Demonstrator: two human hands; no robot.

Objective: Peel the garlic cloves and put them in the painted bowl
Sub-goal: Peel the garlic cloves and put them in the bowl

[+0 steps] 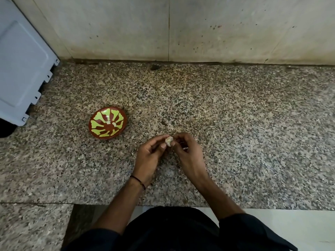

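My dark sleeves [253, 230] sit at the bottom edge, both forearms bare and reaching over the granite counter [244, 127]. There is a thin dark thread band [137, 180] on my left wrist.

My left hand [149, 155] is right of the painted bowl [92, 132] and a little nearer to me. Its thumb and curled fingers pinch a garlic clove [169, 141], held just above the counter. My right hand [187, 151] is further right of the bowl, touching the left hand at the clove. Its fingers are curled in and the tips grip the same clove from the other side. The clove is pale with loose papery skin on it; how much is peeled I cannot tell.

The bowl sits flat on the counter, apart from both hands. It is brown with a green petal pattern. Two small pale cloves [114, 124] lie near its middle.

Left of the bowl and further back, a grey plastic panel [21, 69] leans with a stepped edge. The small dark marks on that edge are too small to read.

Behind the bowl, the counter meets a stained pale wall [226, 29] with one vertical seam.
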